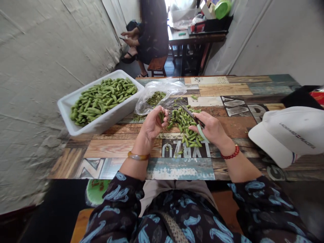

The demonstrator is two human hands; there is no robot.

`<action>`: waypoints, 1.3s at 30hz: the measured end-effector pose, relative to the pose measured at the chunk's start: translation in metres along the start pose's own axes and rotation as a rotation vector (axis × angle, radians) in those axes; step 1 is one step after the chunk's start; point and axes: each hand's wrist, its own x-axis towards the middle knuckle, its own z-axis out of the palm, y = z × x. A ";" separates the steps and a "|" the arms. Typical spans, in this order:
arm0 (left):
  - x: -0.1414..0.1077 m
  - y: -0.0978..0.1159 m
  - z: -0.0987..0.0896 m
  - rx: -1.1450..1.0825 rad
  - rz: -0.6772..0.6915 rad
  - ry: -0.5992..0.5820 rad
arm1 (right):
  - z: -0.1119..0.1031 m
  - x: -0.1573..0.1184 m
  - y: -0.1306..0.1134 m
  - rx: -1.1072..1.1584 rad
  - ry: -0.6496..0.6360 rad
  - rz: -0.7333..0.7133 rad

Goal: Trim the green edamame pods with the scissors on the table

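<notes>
My left hand (pixel 155 124) is curled around green soybean pods (pixel 161 116), partly hidden by the fingers. A pair of scissors (pixel 190 114) with a pale green handle is gripped in my right hand (pixel 210 126), its blades pointing up and left over a loose pile of soybean pods (pixel 186 123) on the table. Beyond my left hand lies a clear plastic bag (pixel 174 87) with trimmed green bits (pixel 155 98) inside. To the left, a white plastic tub (pixel 101 130) is heaped with more pods (pixel 106 98).
The patterned wooden table (pixel 108 145) runs along a wall. A white cap (pixel 288 131) rests at the right, near a dark object (pixel 296 98). Another person (pixel 154 30) sits on a stool beyond the table, beside a cluttered second table (pixel 177 39). Something round and green (pixel 97 192) is below the near edge.
</notes>
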 end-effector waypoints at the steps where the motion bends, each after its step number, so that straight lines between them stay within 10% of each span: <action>1: 0.000 0.001 -0.002 0.070 0.010 0.013 | 0.000 0.000 0.000 -0.004 -0.004 -0.002; 14: 0.008 -0.016 -0.015 1.381 0.255 0.037 | 0.001 0.000 -0.006 -0.037 -0.012 -0.034; 27: -0.004 -0.011 0.005 0.449 0.042 -0.106 | -0.001 0.001 -0.008 0.011 -0.043 -0.029; 39: -0.005 -0.019 0.010 0.528 0.087 -0.218 | -0.001 0.002 -0.014 0.084 -0.119 -0.075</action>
